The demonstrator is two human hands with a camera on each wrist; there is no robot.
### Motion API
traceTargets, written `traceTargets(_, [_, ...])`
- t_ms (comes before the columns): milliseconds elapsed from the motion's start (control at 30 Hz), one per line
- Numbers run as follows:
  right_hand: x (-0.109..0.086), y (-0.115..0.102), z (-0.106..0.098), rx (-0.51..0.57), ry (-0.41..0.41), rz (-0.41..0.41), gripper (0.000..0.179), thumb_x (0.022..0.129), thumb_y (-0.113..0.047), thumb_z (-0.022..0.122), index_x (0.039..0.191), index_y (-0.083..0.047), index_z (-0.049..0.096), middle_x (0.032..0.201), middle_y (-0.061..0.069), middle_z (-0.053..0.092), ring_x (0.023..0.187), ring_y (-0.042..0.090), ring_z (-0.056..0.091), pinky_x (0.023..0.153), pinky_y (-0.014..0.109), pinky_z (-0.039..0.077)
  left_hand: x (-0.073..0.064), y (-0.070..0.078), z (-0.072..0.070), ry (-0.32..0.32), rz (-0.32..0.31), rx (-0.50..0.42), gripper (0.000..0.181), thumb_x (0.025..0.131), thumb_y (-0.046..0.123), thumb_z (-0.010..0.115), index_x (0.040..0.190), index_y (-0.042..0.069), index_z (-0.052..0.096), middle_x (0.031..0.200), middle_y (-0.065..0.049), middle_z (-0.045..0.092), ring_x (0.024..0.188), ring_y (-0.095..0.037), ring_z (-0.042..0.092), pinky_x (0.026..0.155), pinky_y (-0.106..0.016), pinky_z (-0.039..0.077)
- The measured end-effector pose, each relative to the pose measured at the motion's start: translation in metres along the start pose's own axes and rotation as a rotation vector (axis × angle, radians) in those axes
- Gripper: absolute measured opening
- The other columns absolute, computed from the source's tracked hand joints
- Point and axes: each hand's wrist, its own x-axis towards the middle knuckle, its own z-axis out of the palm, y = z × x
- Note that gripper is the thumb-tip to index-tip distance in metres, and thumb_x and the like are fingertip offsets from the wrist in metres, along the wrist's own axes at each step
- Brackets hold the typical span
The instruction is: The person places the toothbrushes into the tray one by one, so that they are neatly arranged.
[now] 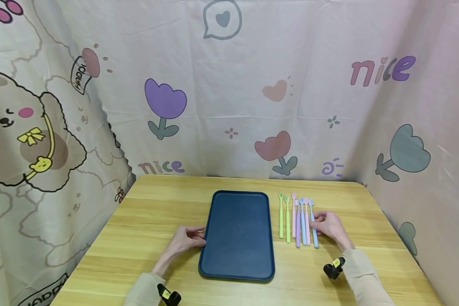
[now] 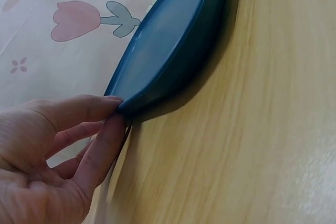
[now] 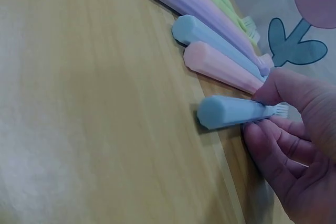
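Observation:
A dark blue rectangular tray (image 1: 238,236) lies flat in the middle of the wooden table. At its left edge my left hand (image 1: 186,239) pinches the rim, and the left wrist view shows thumb and finger meeting on the tray's edge (image 2: 173,51). To the right of the tray, several pastel toothbrushes lie side by side, handles toward me. My right hand (image 1: 329,223) pinches the rightmost one, a light blue toothbrush (image 3: 226,112), between thumb and fingers. Closest beside it is a pink toothbrush (image 3: 220,66); a purple toothbrush (image 1: 298,231) and green toothbrushes (image 1: 288,225) lie further left.
A printed curtain (image 1: 222,85) hangs behind the table (image 1: 153,204) and along both sides. Each wrist wears a small black camera, one by the left sleeve (image 1: 143,291) and one by the right sleeve (image 1: 363,272).

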Motion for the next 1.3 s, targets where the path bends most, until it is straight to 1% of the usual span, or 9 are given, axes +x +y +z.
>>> traceTargets(167, [0.0, -0.003, 0.001, -0.05, 0.017, 0.012, 0.043, 0.084, -0.01, 0.073, 0.117, 0.013, 0.058, 0.088, 0.014, 0.066, 0.062, 0.012, 0.061, 0.054, 0.025, 0.058, -0.001, 0.001, 0.002, 0.002, 0.003, -0.004, 0.052, 0.081, -0.001, 0.078, 0.126, -0.018, 0.06, 0.1, -0.033, 0.072, 0.08, -0.005, 0.069, 0.07, -0.016, 0.057])
traceTargets(400, [-0.001, -0.005, 0.002, -0.035, 0.025, 0.012, 0.045, 0.085, -0.01, 0.072, 0.12, 0.014, 0.057, 0.089, 0.015, 0.066, 0.062, 0.012, 0.061, 0.054, 0.026, 0.057, -0.001, 0.002, 0.003, 0.008, -0.007, -0.008, 0.049, 0.081, -0.002, 0.078, 0.124, -0.018, 0.061, 0.101, -0.034, 0.071, 0.083, -0.008, 0.069, 0.07, -0.015, 0.056])
traceTargets(500, [-0.002, -0.005, 0.001, -0.003, 0.027, 0.001, 0.046, 0.084, -0.009, 0.072, 0.12, 0.015, 0.056, 0.089, 0.015, 0.066, 0.062, 0.013, 0.06, 0.053, 0.026, 0.058, -0.001, 0.003, 0.003, 0.008, -0.011, -0.002, 0.049, 0.081, -0.002, 0.078, 0.124, -0.018, 0.061, 0.101, -0.033, 0.071, 0.083, -0.009, 0.068, 0.07, -0.015, 0.056])
traceTargets(600, [-0.003, -0.004, -0.001, 0.06, 0.019, -0.01, 0.045, 0.084, -0.006, 0.069, 0.12, 0.017, 0.055, 0.089, 0.013, 0.066, 0.062, 0.012, 0.06, 0.054, 0.026, 0.058, -0.001, 0.002, 0.002, 0.004, -0.006, -0.003, 0.048, 0.082, -0.001, 0.077, 0.124, -0.018, 0.061, 0.102, -0.033, 0.071, 0.084, -0.01, 0.068, 0.071, -0.015, 0.056])
traceTargets(733, [-0.006, -0.002, -0.005, 0.162, -0.026, -0.015, 0.044, 0.087, -0.001, 0.065, 0.124, 0.018, 0.052, 0.091, 0.01, 0.064, 0.066, 0.011, 0.061, 0.056, 0.026, 0.059, -0.001, 0.001, 0.002, 0.003, 0.011, 0.001, 0.048, 0.082, -0.001, 0.077, 0.124, -0.018, 0.061, 0.102, -0.033, 0.071, 0.085, -0.011, 0.068, 0.071, -0.015, 0.056])
traceTargets(833, [-0.011, -0.003, -0.009, 0.221, -0.078, -0.031, 0.047, 0.091, 0.0, 0.064, 0.13, 0.021, 0.046, 0.096, 0.009, 0.061, 0.07, 0.011, 0.062, 0.06, 0.027, 0.061, -0.002, 0.001, 0.003, 0.003, 0.017, 0.002, 0.048, 0.082, -0.001, 0.077, 0.124, -0.018, 0.061, 0.101, -0.034, 0.071, 0.083, -0.009, 0.069, 0.07, -0.015, 0.056])
traceTargets(900, [-0.014, -0.004, -0.011, 0.255, -0.095, -0.029, 0.05, 0.093, -0.001, 0.063, 0.133, 0.021, 0.044, 0.099, 0.009, 0.06, 0.072, 0.011, 0.063, 0.063, 0.028, 0.062, -0.002, 0.0, 0.003, 0.002, 0.019, 0.005, 0.048, 0.082, -0.001, 0.077, 0.124, -0.018, 0.061, 0.101, -0.033, 0.071, 0.083, -0.008, 0.068, 0.07, -0.015, 0.056])
traceTargets(1100, [-0.02, -0.013, -0.01, 0.305, -0.119, -0.027, 0.054, 0.095, -0.005, 0.064, 0.139, 0.019, 0.042, 0.104, 0.005, 0.059, 0.078, 0.007, 0.063, 0.068, 0.028, 0.062, -0.001, 0.001, 0.004, 0.01, 0.01, 0.047, 0.048, 0.082, 0.001, 0.078, 0.125, -0.016, 0.062, 0.101, -0.03, 0.073, 0.083, -0.007, 0.067, 0.071, -0.015, 0.056])
traceTargets(1300, [-0.023, -0.034, 0.001, 0.367, -0.142, -0.059, 0.058, 0.093, -0.005, 0.066, 0.141, 0.017, 0.041, 0.102, 0.002, 0.059, 0.078, 0.007, 0.062, 0.068, 0.029, 0.062, -0.003, 0.004, 0.004, 0.032, 0.015, 0.051, 0.046, 0.081, -0.001, 0.078, 0.122, -0.016, 0.064, 0.1, -0.031, 0.072, 0.085, -0.017, 0.07, 0.069, -0.016, 0.056])
